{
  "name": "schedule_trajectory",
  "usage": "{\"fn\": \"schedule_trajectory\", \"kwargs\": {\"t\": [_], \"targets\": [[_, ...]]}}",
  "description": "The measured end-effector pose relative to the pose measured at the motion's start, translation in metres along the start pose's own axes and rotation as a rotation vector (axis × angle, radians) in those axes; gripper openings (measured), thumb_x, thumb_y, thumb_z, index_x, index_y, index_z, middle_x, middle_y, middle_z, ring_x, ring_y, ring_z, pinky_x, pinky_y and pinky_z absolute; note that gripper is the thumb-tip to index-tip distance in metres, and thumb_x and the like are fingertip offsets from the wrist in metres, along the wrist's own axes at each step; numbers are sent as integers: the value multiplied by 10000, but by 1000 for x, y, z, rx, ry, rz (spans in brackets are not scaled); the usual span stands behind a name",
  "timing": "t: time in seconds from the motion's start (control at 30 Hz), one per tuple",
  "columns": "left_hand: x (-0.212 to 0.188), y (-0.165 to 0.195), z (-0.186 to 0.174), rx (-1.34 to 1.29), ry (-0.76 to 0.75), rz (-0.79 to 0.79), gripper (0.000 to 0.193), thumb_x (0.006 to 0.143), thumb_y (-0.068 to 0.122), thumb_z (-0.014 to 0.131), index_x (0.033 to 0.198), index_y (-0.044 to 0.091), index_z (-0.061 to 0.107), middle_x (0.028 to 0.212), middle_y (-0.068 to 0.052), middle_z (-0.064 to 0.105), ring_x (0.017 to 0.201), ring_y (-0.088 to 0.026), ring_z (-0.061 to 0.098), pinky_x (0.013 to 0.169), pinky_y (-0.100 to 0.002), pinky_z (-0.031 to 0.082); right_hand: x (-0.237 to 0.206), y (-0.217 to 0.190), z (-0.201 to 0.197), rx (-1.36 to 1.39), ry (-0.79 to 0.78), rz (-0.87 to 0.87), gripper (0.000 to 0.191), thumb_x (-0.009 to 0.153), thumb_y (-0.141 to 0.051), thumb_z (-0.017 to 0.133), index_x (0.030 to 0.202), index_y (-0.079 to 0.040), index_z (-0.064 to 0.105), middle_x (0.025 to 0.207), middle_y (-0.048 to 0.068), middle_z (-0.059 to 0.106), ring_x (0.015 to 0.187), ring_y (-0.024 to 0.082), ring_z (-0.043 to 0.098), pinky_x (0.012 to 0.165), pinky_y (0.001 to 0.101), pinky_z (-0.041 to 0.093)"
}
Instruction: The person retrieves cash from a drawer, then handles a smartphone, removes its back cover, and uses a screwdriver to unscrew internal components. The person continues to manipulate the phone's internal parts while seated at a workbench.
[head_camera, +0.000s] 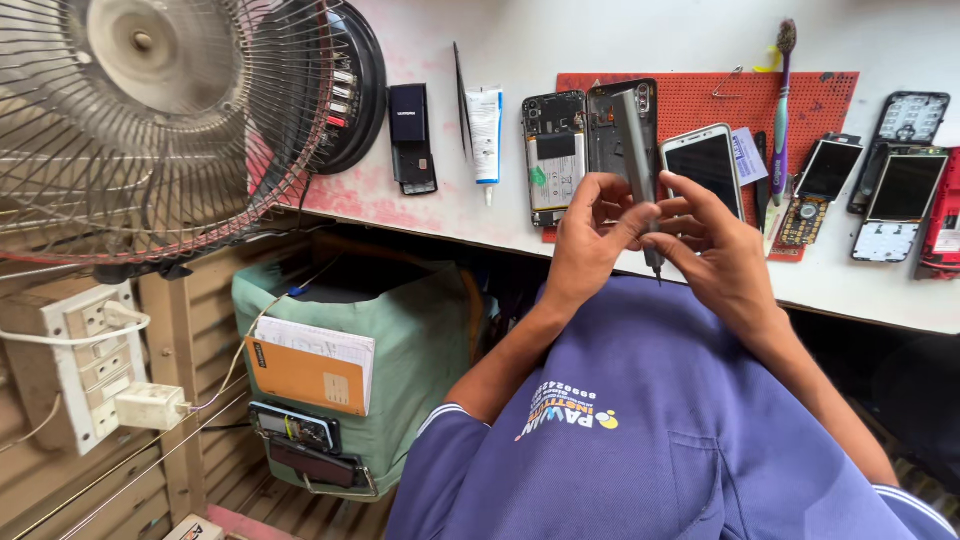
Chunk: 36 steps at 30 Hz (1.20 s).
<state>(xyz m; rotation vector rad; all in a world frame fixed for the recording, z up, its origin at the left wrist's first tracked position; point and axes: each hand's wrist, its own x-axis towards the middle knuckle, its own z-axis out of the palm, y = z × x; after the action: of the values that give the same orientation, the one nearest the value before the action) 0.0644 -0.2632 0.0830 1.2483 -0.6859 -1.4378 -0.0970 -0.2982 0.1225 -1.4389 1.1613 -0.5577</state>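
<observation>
- Left hand and right hand both grip a grey screwdriver, tip down, over the white table edge
- Opened phone just behind; red mat beneath; white phone beside

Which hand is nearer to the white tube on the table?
Left. The left hand sits just right of the white tube; the right hand lies farther right, both gripping the grey screwdriver.
</observation>
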Motion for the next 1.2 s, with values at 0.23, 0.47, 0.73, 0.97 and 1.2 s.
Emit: {"fn": "schedule_trajectory", "kwargs": {"t": [0.23,0.47,0.73,0.97,1.2], "targets": [[11,21,-17,155,-94,110,267,974,112,741,1217,5,707,1022,0,573,846,-62,548,725,-223,513,9,13,-14,574,-123,87,570,968,-18,650,1506,9,463,1336,126,655,1200,234,683,953,369,616],[37,28,-30,-69,-214,-17,244,1013,121,705,1249,61,708,969,16,642,871,-59,596,812,-228,550,24,12,-7,723,-144,156,409,1049,-113,566,1436,3,509,1220,188,702,1108,313,734,902,395,640],[48,30,-75,966,302,547,154,970,112,735,1120,77,727,1079,-48,654,1042,-234,646,924,-381,546,66,23,10,279,110,-263,181,1183,15,544,1306,-9,413,1287,222,689,1245,299,695,1082,395,618],[53,19,-88,1125,166,537,338,899,182,791,1210,72,717,1323,-90,602,1271,-294,567,1081,-420,482,102,33,33,14,151,-429,342,1136,98,575,1368,-2,344,1367,235,681,1169,211,699,930,291,601],[56,10,-90,1140,151,490,378,899,216,798,1237,72,706,1395,-107,565,1329,-311,529,1101,-428,460,110,32,38,-80,124,-425,332,1162,84,582,1374,0,342,1335,231,693,1160,197,718,868,255,610]]}}
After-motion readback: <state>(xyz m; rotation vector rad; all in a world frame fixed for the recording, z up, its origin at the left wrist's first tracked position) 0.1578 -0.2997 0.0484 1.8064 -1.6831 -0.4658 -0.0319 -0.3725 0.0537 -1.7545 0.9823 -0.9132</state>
